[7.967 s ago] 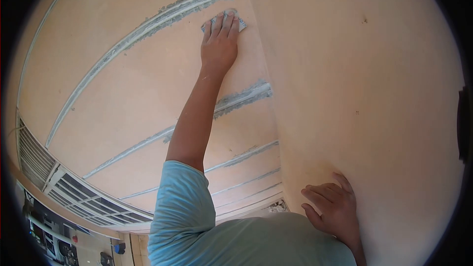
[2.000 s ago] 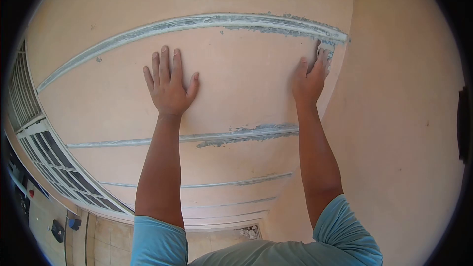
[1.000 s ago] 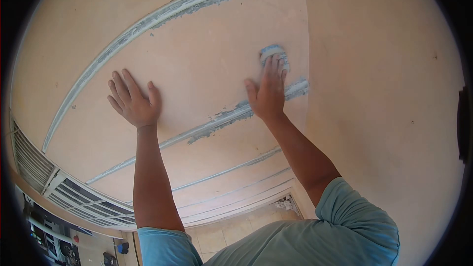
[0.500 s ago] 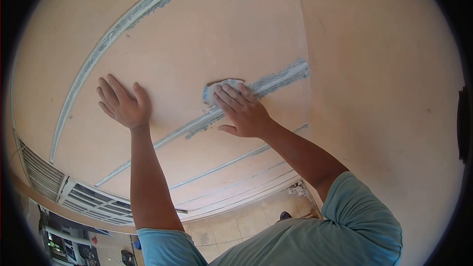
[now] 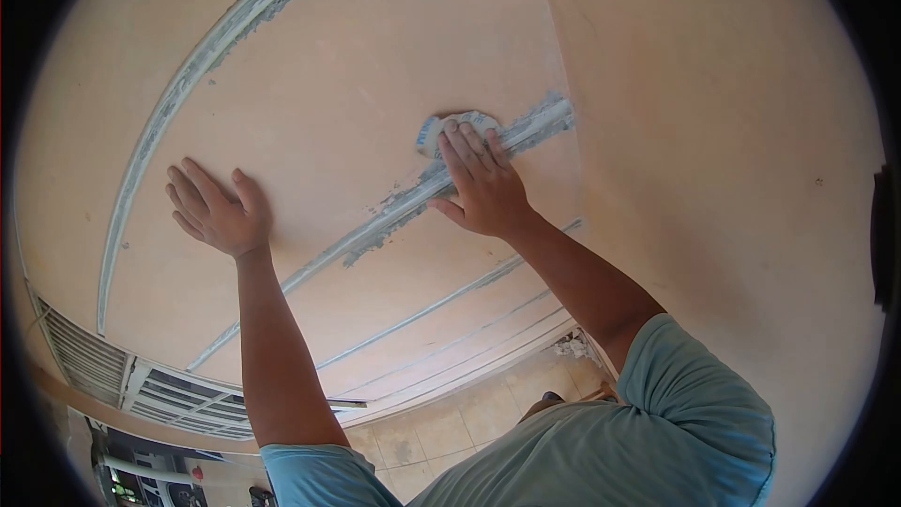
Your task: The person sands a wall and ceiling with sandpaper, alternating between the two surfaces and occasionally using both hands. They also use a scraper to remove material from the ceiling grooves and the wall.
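Note:
My right hand (image 5: pixel 486 186) presses a piece of sandpaper (image 5: pixel 429 137) flat on the peach-coloured wall (image 5: pixel 375 75); printed lettering shows on its back. The fingers lie over the sheet and hold it on the upper edge of a grey-white grooved strip (image 5: pixel 399 208) with ragged grey patches along it. The sheet's grit side is hidden. To the left, my left hand (image 5: pixel 221 214) rests against the bare wall with fingers spread and nothing in it. It lies between the grooved strip and a curved strip (image 5: pixel 183 80).
A wall corner runs down on the right, and a plain side wall (image 5: pixel 704 131) adjoins it. Louvred panels (image 5: pixel 178 404) stand low at the left. Thinner strips (image 5: pixel 413 314) cross the lower wall. Below are floor tiles (image 5: pixel 441 432) and, at lower left, partly seen vehicles.
My right hand and the sandpaper have slid up and rightward along the grooved strip. The view has shifted slightly. My left hand stays spread on the wall.

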`<state>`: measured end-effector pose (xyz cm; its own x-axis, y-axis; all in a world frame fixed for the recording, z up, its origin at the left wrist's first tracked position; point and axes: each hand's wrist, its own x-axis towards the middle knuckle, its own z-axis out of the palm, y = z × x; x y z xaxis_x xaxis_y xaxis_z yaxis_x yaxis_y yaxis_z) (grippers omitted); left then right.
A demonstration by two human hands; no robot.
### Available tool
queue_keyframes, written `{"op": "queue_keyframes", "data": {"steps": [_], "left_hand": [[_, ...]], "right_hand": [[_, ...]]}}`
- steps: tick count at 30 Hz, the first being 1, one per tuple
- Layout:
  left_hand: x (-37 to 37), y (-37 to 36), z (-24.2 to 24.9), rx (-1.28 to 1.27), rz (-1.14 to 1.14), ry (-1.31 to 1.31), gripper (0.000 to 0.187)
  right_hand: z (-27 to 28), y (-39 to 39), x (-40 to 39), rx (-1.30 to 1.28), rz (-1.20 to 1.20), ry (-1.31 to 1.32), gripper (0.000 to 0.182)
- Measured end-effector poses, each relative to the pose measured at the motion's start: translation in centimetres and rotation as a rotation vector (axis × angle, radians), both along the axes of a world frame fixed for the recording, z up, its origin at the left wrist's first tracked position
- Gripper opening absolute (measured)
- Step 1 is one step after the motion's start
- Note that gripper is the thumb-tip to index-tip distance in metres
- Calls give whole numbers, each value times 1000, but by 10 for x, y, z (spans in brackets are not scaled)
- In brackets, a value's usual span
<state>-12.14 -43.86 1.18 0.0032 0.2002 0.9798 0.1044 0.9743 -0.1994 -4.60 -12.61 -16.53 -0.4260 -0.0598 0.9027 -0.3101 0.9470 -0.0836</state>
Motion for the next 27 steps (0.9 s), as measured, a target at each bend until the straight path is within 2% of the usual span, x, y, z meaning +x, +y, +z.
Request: {"op": "queue_keyframes", "data": {"steps": [1,3,5,7,8,10,11,13,14,16,17,19,20,22,23,25,27], "left_hand": [[0,1,0,7,-3,3,71],[-2,1,0,9,-6,13,71],[0,0,-1,-2,-11,11,71],[0,1,0,4,-8,5,71],[-1,1,0,0,-18,13,71],[-2,0,-1,12,5,4,73],[-1,0,0,16,1,11,73],[1,1,0,7,4,2,73],[0,0,0,10,4,8,73],[-1,1,0,10,11,17,73],[0,1,-1,21,18,21,73],[1,4,-1,16,-18,24,71],[2,5,0,15,-26,39,71],[2,5,-1,25,-23,33,71],[1,4,-1,30,-27,22,71],[1,3,-1,47,-18,14,72],[1,4,0,15,-20,49,72]], "right_hand": [[3,8,-8,5,0,7,85],[10,17,-19,-532,-110,192,86],[12,19,-11,-463,-119,132,86],[21,29,1,-25,78,-22,87],[23,33,-4,-29,68,-14,87],[32,44,-17,-397,-159,100,91],[38,46,-14,-393,-161,108,91],[48,48,-8,-120,-71,89,94],[53,51,-14,-118,-70,96,94],[68,59,-32,-354,-293,224,95],[78,55,-31,-345,-283,229,95],[108,42,-18,-36,-43,245,88],[121,39,-16,-31,-34,248,88],[147,39,-20,301,133,319,75],[161,46,-27,308,137,322,75],[186,60,-43,-122,-137,449,60],[194,46,-46,-138,-173,462,55]]}}
